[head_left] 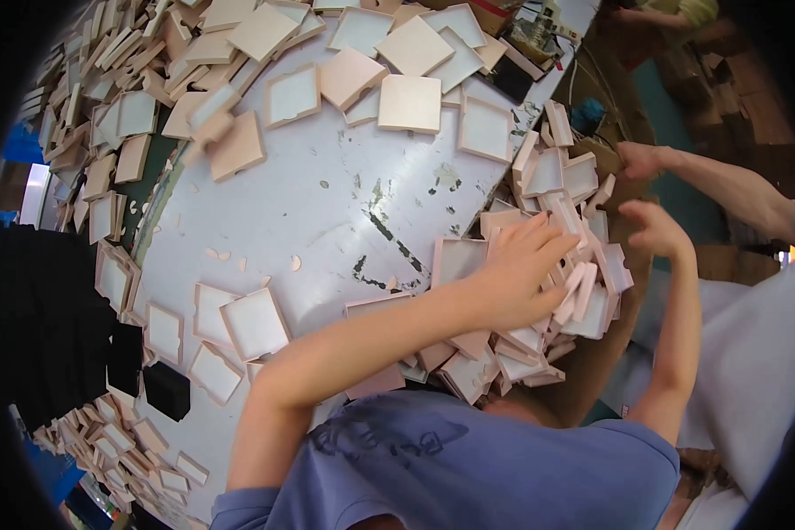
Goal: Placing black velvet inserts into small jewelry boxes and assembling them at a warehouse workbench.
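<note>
My left hand [528, 272] lies palm down over a heap of shallow, pale pink square box parts [548, 172] at the right edge of the table. Its fingers are spread, and the fingertips rest on or just above the heap. Small narrow pink pieces [578, 290] stick up beside the thumb. Just right of the heap is my right hand [658, 231], fingers apart with nothing visible in them, over the side of a brown cardboard carton [623, 331]. Some box parts show white insides and small half-round notches. The heap's lower part is hidden under my left arm.
More pink box parts [409, 103] cover the far side of the white table [265, 212]; stacks crowd the far left. Black cloth [44, 318] hangs at left near a small black block [166, 391]. Another person's closed hand [643, 160] is at the right, beside the carton.
</note>
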Motion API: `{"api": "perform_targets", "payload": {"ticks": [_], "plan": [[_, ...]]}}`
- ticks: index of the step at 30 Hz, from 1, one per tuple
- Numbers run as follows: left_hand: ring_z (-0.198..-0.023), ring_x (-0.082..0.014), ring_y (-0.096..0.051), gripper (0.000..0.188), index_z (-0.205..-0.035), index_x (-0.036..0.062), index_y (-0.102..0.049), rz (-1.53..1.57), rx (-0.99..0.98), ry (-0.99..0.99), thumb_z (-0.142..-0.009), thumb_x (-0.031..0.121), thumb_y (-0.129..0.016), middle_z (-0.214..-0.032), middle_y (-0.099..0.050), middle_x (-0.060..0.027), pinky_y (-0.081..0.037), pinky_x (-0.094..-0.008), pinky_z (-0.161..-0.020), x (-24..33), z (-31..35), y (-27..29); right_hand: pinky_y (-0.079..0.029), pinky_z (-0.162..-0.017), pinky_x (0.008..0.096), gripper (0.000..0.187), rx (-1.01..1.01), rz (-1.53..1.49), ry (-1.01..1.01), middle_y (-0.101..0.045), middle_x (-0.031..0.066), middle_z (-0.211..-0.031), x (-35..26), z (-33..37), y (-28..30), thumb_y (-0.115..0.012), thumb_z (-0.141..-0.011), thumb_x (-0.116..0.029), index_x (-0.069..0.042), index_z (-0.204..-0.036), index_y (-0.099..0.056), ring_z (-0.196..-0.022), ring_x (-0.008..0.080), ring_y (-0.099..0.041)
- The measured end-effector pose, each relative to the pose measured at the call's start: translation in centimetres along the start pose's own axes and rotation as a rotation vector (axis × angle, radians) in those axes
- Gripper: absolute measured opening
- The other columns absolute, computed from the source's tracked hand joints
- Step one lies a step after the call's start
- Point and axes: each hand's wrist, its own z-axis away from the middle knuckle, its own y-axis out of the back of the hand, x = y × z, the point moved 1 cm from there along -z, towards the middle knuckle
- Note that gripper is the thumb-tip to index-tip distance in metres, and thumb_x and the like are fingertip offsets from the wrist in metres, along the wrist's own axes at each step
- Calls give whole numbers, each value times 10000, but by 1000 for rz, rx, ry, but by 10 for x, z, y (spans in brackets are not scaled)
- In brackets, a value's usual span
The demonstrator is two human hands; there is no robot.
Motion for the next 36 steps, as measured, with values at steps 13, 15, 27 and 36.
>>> {"api": "perform_targets", "payload": {"ticks": [13,15,27,36], "plan": [[-1280,-505,-165,1135,-1353,69,-335,-788,301,668,-476,677,-721,-1431,-135,-260,-178,-597,-999,29,310,87,-330,-973,350,661,397,-22,160,-420,189,-1271,-90,-111,-48,-640,-739,-327,-6,-1262,-398,-1175,308,-414],[-1255,-510,-209,1061,-1307,93,-414,-804,208,535,-463,647,-743,-1380,-239,-270,-205,-596,-977,12,277,76,-375,-906,348,588,395,-22,228,-465,181,-1193,-73,-89,-58,-635,-728,-290,-14,-1209,-441,-1084,303,-469],[-1201,-491,-299,826,-1293,150,-429,-544,3,18,-630,577,-676,-1292,-392,-213,-272,-549,-951,-36,54,-15,-454,-776,263,319,686,-438,-63,-601,74,-1003,66,27,-135,-529,-791,-43,-25,-1109,-550,-893,156,-571],[-1295,-308,-302,746,-1339,109,-363,-290,-192,-175,-732,419,-666,-1349,-377,-162,-141,-541,-1059,7,42,18,-386,-931,369,411,974,-222,682,-515,173,-1170,-155,-57,-36,-622,-760,-140,-41,-1146,-521,-1105,304,-493]]}}
